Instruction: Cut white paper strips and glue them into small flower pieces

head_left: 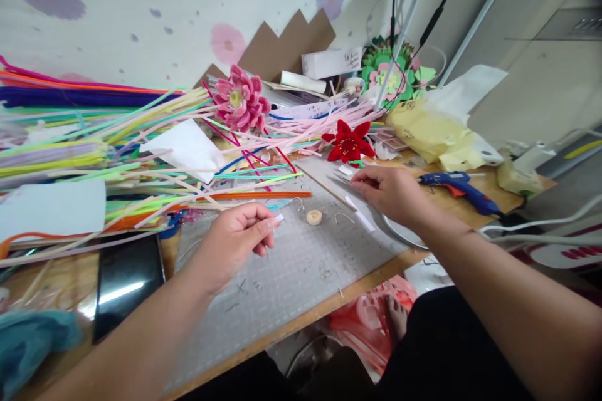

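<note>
White scrap (pixel 279 218), red flower (pixel 348 143), grey mat (pixel 286 288)

Beyond the right fingers (pixel 369 178) sits 1 white box (pixel 329 63) with handwriting; 1 yellow bag (pixel 430 131) lies farther right. Left of the left fingers (pixel 256 235), 1 shiny black panel (pixel 126 272) rests on the counter (pixel 282 332).

From over here the red flower (pixel 348 141) looks fuzzy, that white slip (pixel 279 218) kinda papery, the glue gun (pixel 463 190) smooth plastic, the black slab (pixel 126 269) mega glossy.

Craft workspace, glue gun (pixel 464 192), pipe cleaners (pixel 51 155)
</note>
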`<state>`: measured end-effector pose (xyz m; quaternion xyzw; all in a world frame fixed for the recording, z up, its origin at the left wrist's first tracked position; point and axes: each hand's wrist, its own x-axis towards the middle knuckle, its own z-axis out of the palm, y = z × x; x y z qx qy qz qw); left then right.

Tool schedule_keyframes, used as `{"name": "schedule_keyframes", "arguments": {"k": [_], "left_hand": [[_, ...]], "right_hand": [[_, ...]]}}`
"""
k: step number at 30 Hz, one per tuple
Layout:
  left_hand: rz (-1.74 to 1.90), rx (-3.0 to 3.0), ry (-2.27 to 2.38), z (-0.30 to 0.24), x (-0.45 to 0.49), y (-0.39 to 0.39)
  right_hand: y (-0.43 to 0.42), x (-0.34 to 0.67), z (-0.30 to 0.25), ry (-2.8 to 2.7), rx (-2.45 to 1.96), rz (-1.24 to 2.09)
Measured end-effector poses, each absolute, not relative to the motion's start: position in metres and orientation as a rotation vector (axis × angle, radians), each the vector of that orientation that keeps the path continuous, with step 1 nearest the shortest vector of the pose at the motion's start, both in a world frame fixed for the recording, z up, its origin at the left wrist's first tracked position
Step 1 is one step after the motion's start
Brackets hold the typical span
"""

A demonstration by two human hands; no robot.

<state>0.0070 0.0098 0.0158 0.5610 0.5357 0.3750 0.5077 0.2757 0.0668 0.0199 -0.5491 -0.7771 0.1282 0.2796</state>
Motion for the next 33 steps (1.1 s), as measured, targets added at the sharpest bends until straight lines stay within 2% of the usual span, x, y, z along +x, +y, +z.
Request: {"name": "schedule_keyframes", "arguments": {"k": [7,10,14,17,33], "left_hand": [[0.886,1.272,1.233,0.015,0.021,-0.002],[0.865,1.258,1.184,0.013,0.023,-0.006],[0.873,1.25,1.165,0.012,0.021,-0.005],[0.869,1.248,1.17,0.013,0.02,-0.005],[0.911,1.289,1.201,0.013,0.02,-0.003]], "right_hand": [[0.034,0.245,0.023,-1.976,-1.043,0.723],[0.017,0.229,0.025,-1.893,-0.98,1.014],[0.007,0.221,0.025,-1.505,-0.864,1.487],[0.005,0.221,0.025,-1.264,-0.714,1.667],[-0.016,0.249,0.026,-1.098,-0.6,1.72]]}}
